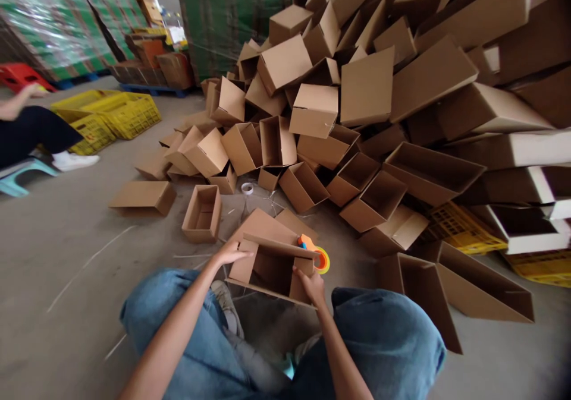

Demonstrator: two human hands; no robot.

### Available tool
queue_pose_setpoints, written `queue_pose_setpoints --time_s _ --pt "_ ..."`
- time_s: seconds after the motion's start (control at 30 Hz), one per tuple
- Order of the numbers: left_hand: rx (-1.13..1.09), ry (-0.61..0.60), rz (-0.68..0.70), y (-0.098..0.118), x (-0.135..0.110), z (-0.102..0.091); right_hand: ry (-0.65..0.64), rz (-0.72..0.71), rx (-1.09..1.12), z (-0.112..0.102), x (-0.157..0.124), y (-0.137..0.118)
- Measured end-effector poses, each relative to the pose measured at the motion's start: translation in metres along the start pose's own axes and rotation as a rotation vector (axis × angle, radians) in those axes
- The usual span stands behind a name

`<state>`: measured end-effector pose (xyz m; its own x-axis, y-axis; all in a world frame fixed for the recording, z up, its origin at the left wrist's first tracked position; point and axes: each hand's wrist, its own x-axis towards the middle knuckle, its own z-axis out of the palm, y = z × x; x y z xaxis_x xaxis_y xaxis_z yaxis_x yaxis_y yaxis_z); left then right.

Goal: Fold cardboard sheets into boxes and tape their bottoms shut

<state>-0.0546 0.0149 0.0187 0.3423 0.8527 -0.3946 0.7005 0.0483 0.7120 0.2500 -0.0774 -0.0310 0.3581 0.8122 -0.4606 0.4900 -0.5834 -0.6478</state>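
I sit with my knees apart and hold a small brown cardboard box point(267, 266) in front of them, its open side facing me. My left hand point(232, 251) lies on the box's upper left corner with the fingers curled over the flap edge. My right hand point(310, 284) grips the right wall near its lower corner. An orange tape dispenser point(314, 252) with a yellow-green roll rests just behind the right end of the box, on the floor or on the box; I cannot tell which.
A tall heap of open cardboard boxes point(379, 91) fills the middle and right. Loose boxes point(203, 213) and a tape roll point(247, 188) lie on the concrete floor. Yellow crates point(116, 112) stand at the left, where another person's legs point(35, 135) rest by a blue stool.
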Motion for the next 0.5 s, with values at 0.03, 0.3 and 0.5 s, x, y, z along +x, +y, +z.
queue_pose_setpoints --time_s 0.03,0.3,0.5 --pt "0.020 0.013 0.010 -0.001 -0.002 0.002 0.017 -0.002 -0.030 -0.001 0.001 -0.001" --pt "0.223 0.080 -0.139 0.004 0.004 0.012 0.064 0.041 -0.025 -0.004 0.006 -0.003" --pt "0.177 0.126 -0.159 0.014 0.008 0.012 0.030 0.032 0.095 -0.005 0.014 0.001"
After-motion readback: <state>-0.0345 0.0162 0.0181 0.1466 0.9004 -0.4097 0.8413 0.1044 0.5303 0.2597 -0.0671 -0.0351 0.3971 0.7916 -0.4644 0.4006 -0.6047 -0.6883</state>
